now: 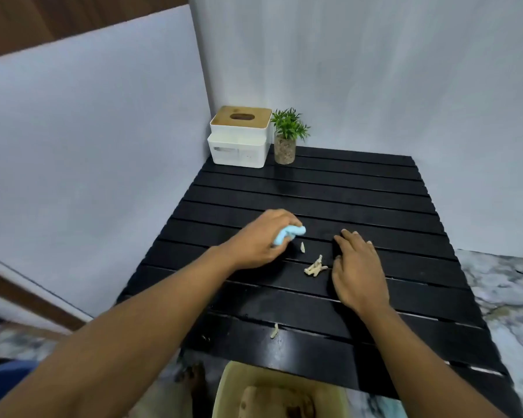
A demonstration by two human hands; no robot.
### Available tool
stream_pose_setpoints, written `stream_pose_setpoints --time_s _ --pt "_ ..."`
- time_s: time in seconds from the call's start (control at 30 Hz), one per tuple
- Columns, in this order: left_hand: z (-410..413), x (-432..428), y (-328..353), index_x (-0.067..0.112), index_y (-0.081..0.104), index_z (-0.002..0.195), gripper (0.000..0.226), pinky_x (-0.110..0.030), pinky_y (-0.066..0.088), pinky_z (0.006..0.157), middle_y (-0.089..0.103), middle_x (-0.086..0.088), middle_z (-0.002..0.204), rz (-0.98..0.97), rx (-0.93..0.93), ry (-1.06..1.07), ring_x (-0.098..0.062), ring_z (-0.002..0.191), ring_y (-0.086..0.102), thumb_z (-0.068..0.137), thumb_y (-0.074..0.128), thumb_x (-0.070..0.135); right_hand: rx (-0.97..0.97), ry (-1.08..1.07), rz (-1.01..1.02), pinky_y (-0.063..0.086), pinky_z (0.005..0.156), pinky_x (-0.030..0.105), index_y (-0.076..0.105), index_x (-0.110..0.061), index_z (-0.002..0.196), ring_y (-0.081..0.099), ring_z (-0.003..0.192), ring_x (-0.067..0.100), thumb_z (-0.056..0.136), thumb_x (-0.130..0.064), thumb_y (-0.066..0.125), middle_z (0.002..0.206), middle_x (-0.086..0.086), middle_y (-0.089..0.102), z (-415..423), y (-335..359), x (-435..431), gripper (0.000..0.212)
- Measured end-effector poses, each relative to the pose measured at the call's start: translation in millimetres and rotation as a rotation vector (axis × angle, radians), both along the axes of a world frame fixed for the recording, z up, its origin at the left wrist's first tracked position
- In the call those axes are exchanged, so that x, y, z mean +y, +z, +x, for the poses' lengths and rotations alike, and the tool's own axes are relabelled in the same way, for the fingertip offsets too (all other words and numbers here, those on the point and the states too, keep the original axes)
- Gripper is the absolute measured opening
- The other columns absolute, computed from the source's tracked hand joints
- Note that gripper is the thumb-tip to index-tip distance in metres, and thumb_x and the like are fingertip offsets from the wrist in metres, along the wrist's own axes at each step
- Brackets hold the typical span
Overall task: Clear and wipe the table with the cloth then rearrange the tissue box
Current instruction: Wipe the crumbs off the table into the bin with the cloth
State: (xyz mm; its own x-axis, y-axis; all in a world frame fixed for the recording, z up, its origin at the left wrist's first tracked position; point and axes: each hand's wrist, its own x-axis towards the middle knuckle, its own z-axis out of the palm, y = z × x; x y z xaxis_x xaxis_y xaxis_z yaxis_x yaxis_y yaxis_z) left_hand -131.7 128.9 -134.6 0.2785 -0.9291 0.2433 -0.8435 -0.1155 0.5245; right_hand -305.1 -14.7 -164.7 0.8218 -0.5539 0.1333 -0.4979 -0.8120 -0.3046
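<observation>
Left hand (261, 238) is closed around a bunched light-blue cloth (289, 233); soft, crumpled wad, one end pokes out past the knuckles, the other below the palm. The hand sits low over the table (360, 188), contact of cloth with the surface not clear.

Table: black, matte-to-slightly-glossy slats running across the view, narrow gaps between them, some pale scuffs on the near slats.

Tissue box (239, 137): well beyond the left hand, in the far corner against the pale walls. White plastic body, rounded corners, stepped front tray, flat light-wood lid with an oval slot. Not touched by either hand. Just right of it, a small potted plant (287, 135): green spiky leaves, speckled cylindrical pot.

Between the hands: pale beige scraps (314, 267), thin, stick-like, a small loose heap plus one single piece (302, 247) nearer the left hand. The heap lies just beside the right thumb, not touching as far as I can tell. One more scrap (274, 330) lies on a near slat, closer to the viewer than both hands.

Right hand (357, 267): open, flat, fingers together and extended, palm down on or just over the slats, holding nothing.

Below the near table edge: a tan bin (233, 384) with brownish contents, blurred. Marbled floor (507, 291) to the right.
</observation>
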Motion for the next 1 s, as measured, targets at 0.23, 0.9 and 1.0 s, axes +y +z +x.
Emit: stream_pose_setpoints --time_s 0.23,0.9,1.0 --pt "42.9 160.5 7.8 0.016 0.059 0.119 0.028 -0.024 0.038 0.095 0.06 0.002 0.117 -0.02 -0.056 0.445 -0.017 0.109 0.054 0.091 0.059 0.013 0.032 0.033 0.013 0.019 0.117 0.042 0.045 -0.004 0.137 0.032 0.138 0.028 0.092 -0.011 0.045 0.148 0.013 0.039 -38.2 5.3 19.8 0.046" --pt "-58.7 65.5 17.9 0.013 0.061 0.119 0.028 -0.017 0.035 0.093 0.058 0.001 0.118 -0.23 0.29 0.487 -0.014 0.11 0.054 0.091 0.057 0.013 0.074 -0.038 -0.026 0.015 0.118 0.036 0.04 -0.008 0.142 0.025 0.142 0.022 0.096 -0.018 0.036 0.153 0.007 0.033 -67.2 14.0 53.6 0.047" --pt "-18.4 102.4 35.1 0.014 0.06 0.118 0.027 -0.014 0.033 0.089 0.057 0.002 0.118 -0.22 0.219 0.573 -0.012 0.108 0.054 0.092 0.056 0.014 0.067 -0.049 -0.017 0.014 0.118 0.035 0.039 -0.008 0.142 0.024 0.142 0.021 0.097 -0.019 0.035 0.153 0.006 0.032 -66.6 15.3 54.9 0.047"
